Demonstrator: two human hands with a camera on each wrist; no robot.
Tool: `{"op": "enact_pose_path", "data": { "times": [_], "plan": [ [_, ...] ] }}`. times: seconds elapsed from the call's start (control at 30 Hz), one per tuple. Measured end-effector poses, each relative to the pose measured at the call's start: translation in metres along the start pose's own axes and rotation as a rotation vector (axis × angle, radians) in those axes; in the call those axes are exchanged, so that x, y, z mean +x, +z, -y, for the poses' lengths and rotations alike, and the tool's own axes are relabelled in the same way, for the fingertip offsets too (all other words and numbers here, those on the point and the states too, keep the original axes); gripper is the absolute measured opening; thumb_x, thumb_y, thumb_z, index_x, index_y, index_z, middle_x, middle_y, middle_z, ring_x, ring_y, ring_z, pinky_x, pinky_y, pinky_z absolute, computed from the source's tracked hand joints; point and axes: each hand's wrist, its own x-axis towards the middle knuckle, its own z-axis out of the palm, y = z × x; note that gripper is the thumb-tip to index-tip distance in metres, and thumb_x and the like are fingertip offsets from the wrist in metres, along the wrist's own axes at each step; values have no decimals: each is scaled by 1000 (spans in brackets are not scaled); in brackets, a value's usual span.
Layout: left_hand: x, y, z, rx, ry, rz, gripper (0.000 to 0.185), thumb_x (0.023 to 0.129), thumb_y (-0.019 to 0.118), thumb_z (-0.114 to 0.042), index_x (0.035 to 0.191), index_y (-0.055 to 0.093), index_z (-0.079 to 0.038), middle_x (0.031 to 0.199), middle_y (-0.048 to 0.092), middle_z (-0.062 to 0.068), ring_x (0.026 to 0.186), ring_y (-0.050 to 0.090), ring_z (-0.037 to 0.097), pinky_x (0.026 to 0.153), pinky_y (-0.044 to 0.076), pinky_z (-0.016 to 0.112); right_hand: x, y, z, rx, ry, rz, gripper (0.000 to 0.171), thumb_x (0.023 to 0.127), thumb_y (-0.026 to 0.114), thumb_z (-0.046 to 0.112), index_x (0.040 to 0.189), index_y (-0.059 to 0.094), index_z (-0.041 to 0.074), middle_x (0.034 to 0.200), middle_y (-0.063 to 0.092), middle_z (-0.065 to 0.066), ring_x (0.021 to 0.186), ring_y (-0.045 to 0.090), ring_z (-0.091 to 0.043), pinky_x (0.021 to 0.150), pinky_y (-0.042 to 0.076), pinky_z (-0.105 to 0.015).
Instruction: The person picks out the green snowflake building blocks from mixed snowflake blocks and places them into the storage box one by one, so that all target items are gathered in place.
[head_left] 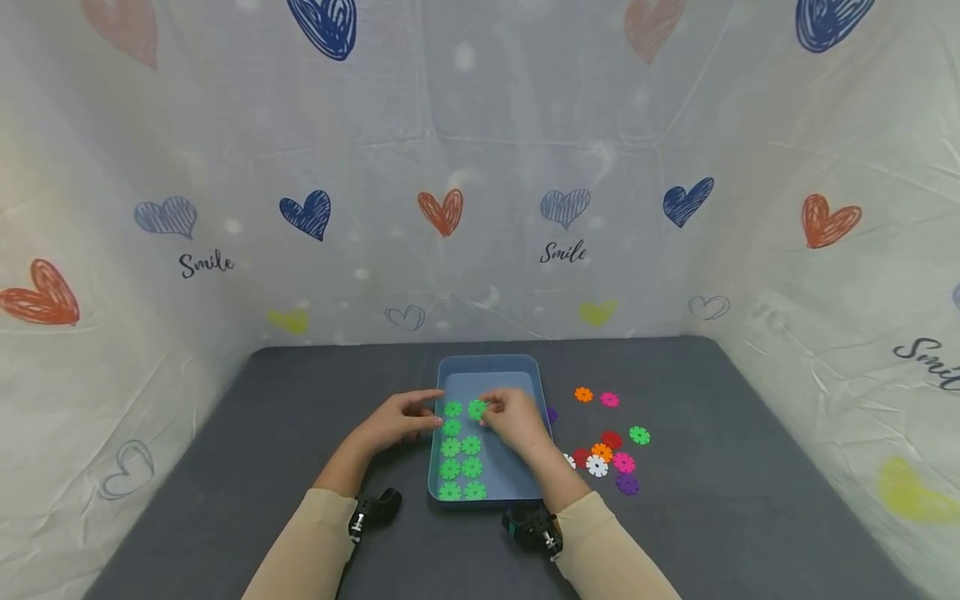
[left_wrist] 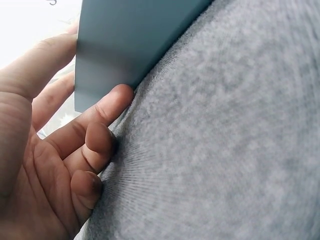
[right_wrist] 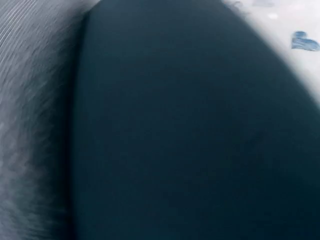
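A blue-grey tray (head_left: pixel 501 467) lies on the table with green notched plastic discs (head_left: pixel 450 469) in two columns along its left side. My right hand (head_left: pixel 516 419) is over the tray and pinches a green notched disc (head_left: pixel 477 409) between thumb and fingers, near the top of the second column. At the tray's left rim my left hand (head_left: pixel 401 419) rests its thumb and index fingertips. In the left wrist view, another fingertip (left_wrist: pixel 121 96) lies against the tray's outer wall (left_wrist: pixel 120 45). The right wrist view holds the dark tray wall (right_wrist: pixel 175 125), without the hand.
Right of the tray, loose notched discs lie scattered on the dark table (head_left: pixel 720 500): orange (head_left: pixel 583 394), pink (head_left: pixel 610 400), green (head_left: pixel 640 435), white (head_left: pixel 597 466), purple (head_left: pixel 627 484) and red (head_left: pixel 612 439). A heart-printed curtain (head_left: pixel 495 275) hangs behind the table.
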Motion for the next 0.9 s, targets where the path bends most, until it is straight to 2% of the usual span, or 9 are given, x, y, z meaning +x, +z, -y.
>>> {"op": "enact_pose_path", "data": {
  "times": [0.13,0.37,0.6,0.67,0.77,0.9],
  "plan": [
    [0,1,0,-20,22,18,60,96,75,-26,150,54,-11,98,71,5,65,52,20,58,45,36,-1,6,-5,-68,25,-21,21,91,67,-3,110,74,-2,73,68,-2,63,63,-13,57,45,-29],
    [0,1,2,-27,43,24,62,96,76,-28,151,53,-10,98,71,6,65,52,19,60,46,36,0,11,-9,-259,-45,-33,14,91,73,5,103,80,4,78,66,2,69,57,-12,62,48,-32],
    [1,0,2,-22,45,22,62,96,76,-27,151,53,-10,97,71,6,64,52,17,60,46,34,-1,12,-8,-370,-72,7,19,90,76,7,108,79,3,73,62,2,65,52,-12,61,44,-30],
    [1,0,1,-18,41,18,62,95,76,-27,150,53,-10,97,71,6,64,52,17,60,46,34,-2,12,-8,-406,-83,19,21,90,76,8,110,78,2,80,68,-2,70,58,-15,65,48,-33],
    [0,0,0,-18,39,14,61,95,77,-27,150,54,-11,96,70,6,64,52,18,60,46,34,-3,11,-7,-449,-96,40,23,90,76,11,112,78,2,97,74,-8,89,67,-23,79,53,-41],
    [-1,0,0,-15,52,16,62,95,77,-27,150,54,-8,95,70,6,63,52,18,59,46,34,-5,9,-5,-472,-98,71,25,91,75,12,114,77,1,112,74,-13,107,68,-31,91,52,-48]
  ]
}}
